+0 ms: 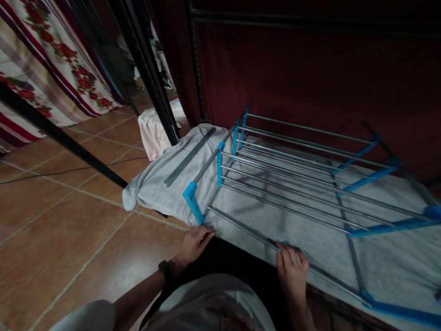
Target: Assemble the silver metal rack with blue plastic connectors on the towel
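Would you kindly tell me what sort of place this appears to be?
Probably a room in a home, perhaps a bedroom, judging by the hanging floral fabric, the soft gray cloth and the tiled floor.

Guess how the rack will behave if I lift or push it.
The rack looks fairly light for its size: mostly thin metal bars and open gaps. The blue brackets look like plastic, so it may twist if lifted by one side. Pushed, it would probably drag on the soft cloth rather than glide.

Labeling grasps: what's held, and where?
Right hand: nearest metal rod, around mid-length. Left hand, near the blue corner piece: can't tell.
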{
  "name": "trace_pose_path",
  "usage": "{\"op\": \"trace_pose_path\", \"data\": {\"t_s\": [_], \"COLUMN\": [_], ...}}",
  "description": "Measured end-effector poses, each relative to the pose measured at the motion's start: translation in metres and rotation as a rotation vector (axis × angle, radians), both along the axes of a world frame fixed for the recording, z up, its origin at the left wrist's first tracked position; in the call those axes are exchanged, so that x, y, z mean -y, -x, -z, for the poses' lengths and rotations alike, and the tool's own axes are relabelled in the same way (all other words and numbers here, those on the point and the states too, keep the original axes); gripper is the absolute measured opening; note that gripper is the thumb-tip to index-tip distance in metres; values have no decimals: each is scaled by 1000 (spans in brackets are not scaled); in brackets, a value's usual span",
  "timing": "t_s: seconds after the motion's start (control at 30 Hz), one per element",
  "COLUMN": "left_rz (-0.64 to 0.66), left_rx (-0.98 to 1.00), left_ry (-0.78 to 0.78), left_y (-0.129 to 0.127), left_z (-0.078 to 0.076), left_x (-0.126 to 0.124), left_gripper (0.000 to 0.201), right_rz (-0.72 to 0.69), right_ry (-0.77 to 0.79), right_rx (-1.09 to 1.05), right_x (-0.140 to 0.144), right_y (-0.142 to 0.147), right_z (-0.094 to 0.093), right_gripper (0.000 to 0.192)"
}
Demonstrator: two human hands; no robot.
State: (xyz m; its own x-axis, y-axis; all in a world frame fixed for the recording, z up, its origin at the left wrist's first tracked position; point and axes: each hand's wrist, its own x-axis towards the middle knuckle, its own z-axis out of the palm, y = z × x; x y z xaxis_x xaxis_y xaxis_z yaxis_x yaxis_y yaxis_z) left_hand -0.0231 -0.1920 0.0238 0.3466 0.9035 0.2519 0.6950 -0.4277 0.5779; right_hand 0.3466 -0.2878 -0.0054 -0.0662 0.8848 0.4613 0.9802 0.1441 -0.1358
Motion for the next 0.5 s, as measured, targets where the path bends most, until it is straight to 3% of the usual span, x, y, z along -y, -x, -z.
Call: {"op": "trace_pose_path", "data": {"t_s": [0.17,0.37,0.5], "left_rz": [-370,-512,-430], "left_rx": [181,160,67], "left_ry": [186,145,90], "left_y": [7,8,12], "left_z": [12,7,-3], "left_x": [-2,-9,-12], "left_gripper": [37,34,21], "right_rz": [18,2,5], "right_ry": [-6,-14,-21], "right_rx": [-9,-11,-30], "right_x": [-1,-1,-2], "right_y": [0,-2,-3], "right_z": [1,2,3], "right_gripper": [31,33,34]}}
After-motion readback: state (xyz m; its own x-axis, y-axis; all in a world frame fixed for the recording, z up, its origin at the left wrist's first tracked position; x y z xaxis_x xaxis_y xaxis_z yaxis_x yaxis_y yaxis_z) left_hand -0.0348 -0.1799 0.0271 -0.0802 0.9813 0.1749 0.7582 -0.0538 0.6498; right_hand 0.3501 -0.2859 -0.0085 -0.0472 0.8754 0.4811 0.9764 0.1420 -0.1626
